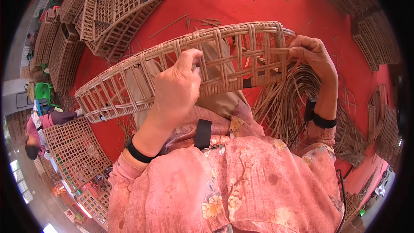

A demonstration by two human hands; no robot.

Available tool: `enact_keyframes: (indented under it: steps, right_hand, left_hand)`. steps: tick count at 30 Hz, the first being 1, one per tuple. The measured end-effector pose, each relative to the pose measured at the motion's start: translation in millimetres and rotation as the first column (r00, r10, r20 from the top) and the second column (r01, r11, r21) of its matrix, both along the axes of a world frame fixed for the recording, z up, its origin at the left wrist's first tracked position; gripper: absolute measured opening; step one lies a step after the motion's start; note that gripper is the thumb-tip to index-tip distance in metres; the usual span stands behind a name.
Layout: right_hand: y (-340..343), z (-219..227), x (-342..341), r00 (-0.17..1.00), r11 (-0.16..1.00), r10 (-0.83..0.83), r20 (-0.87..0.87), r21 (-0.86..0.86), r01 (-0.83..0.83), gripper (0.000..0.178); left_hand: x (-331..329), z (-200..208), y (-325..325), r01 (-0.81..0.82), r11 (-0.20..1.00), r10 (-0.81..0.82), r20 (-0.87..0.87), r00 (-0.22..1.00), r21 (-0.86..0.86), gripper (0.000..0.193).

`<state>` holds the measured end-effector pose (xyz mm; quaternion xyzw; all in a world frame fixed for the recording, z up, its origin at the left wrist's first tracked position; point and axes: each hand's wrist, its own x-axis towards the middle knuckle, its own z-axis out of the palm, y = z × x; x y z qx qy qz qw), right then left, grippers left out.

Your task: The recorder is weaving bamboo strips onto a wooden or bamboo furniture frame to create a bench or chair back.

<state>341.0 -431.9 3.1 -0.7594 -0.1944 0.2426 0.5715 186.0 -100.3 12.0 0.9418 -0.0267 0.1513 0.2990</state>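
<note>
A long wicker basket (pixel 172 47) with open latticed sides lies tilted across my lap, its right end higher than its left. At that right end, my right hand (pixel 317 56) pinches a thin wicker strand (pixel 281 51) that runs across the lattice. My left hand (pixel 177 84) is against the middle of the near side, its fingers curled in at the lattice. What those fingers hold, if anything, is hidden.
A large bundle of loose wicker strands (pixel 284 92) lies at my right. Stacked wicker baskets (pixel 116 8) stand far left, with more stacks (pixel 371 26) far right. Cut scraps (pixel 209 21) dot the red floor (pixel 241 0). Another person (pixel 39 129) bends at the left beside a lattice panel (pixel 77 151).
</note>
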Motion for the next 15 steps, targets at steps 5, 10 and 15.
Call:
enact_keyframes:
  steps: [5, 10, 15]
  right_hand:
    - [8, 10, -5, 1.0, 0.999, -0.009, -0.007, -0.036, 0.009, 0.017]
    - [-20, 9, -4, 0.997, 0.997, -0.073, 0.013, -0.029, 0.073, 0.013]
    - [-23, 5, 4, 0.997, 0.997, -0.076, 0.018, -0.031, 0.076, 0.01]
  left_hand:
    - [-1, 12, 4, -0.152, 0.887, 0.039, -0.257, 0.966, -0.435, 0.023]
    - [-13, 11, 19, -0.161, 0.933, 0.122, -0.14, 0.983, -0.321, 0.021]
    - [-20, -3, 38, -0.044, 0.998, 0.049, 0.108, 0.993, -0.04, 0.019]
